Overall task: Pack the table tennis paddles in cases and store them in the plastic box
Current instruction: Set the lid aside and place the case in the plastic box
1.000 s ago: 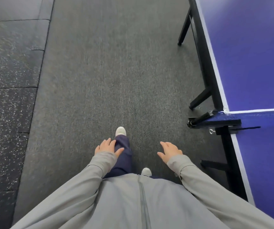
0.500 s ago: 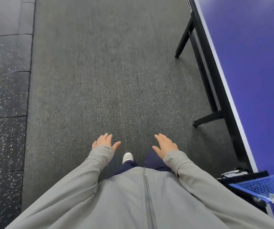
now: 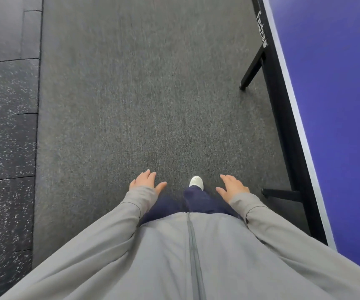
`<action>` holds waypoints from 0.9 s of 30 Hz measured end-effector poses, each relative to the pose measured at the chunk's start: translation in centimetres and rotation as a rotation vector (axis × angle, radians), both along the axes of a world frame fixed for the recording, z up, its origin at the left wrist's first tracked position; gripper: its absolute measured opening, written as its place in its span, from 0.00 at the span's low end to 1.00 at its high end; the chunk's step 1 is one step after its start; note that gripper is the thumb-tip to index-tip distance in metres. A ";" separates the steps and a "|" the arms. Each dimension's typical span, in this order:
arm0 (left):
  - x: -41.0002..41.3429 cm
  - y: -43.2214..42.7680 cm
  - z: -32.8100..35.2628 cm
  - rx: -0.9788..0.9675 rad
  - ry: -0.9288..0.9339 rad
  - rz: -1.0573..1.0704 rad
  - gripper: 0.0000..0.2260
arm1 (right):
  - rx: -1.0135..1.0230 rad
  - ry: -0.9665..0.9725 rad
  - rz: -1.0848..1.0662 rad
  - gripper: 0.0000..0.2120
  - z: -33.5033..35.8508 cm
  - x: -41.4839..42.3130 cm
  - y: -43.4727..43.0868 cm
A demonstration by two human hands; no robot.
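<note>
No paddle, case or plastic box is in view. My left hand (image 3: 145,181) hangs in front of me with fingers spread and nothing in it. My right hand (image 3: 232,186) is held the same way, palm down, empty. Both stick out of grey sleeves above the grey carpet (image 3: 142,94). One white shoe (image 3: 196,182) shows between the hands.
A blue table tennis table (image 3: 337,105) runs along my right side, with a black frame and black legs (image 3: 251,70) reaching onto the carpet. Dark speckled rubber floor tiles (image 3: 5,137) lie to the left of the carpet strip.
I have walked forward alongside the table: the net and its post have slid back out of view, the far table leg has come closer. Both hands stay open and empty.
</note>
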State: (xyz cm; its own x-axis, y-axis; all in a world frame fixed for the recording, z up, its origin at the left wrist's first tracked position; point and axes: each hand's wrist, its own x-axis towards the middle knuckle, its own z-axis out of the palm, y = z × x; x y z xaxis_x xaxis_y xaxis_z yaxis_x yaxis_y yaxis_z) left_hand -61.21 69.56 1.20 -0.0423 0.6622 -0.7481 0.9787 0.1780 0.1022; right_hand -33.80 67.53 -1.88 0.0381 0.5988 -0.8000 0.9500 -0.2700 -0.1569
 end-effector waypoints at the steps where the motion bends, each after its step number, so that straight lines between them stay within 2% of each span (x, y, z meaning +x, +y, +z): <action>1: 0.8 2.4 0.2 0.016 -0.013 0.001 0.29 | 0.010 -0.004 0.008 0.27 0.0 0.5 2.1; 6: 2.5 11.4 0.7 0.064 -0.056 -0.020 0.29 | -0.006 -0.006 -0.005 0.27 0.4 1.4 10.4; 12: -0.7 20.5 -1.1 0.064 -0.031 -0.049 0.28 | -0.039 -0.015 -0.082 0.27 -0.3 -0.4 20.2; 18: -7.2 31.7 -1.2 0.004 -0.017 0.048 0.29 | -0.055 -0.042 -0.128 0.26 1.3 -5.2 30.7; 27: -12.5 46.3 0.4 0.029 -0.029 0.183 0.29 | 0.090 0.059 -0.075 0.27 3.1 -11.2 47.8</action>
State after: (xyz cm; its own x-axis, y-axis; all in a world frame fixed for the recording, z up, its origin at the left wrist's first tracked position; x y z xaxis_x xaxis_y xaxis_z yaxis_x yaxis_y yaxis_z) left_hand -73.70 115.85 1.61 -0.1432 0.6668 -0.7314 0.9267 0.3498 0.1374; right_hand -45.01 115.32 1.27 0.0401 0.6652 -0.7456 0.9159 -0.3227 -0.2387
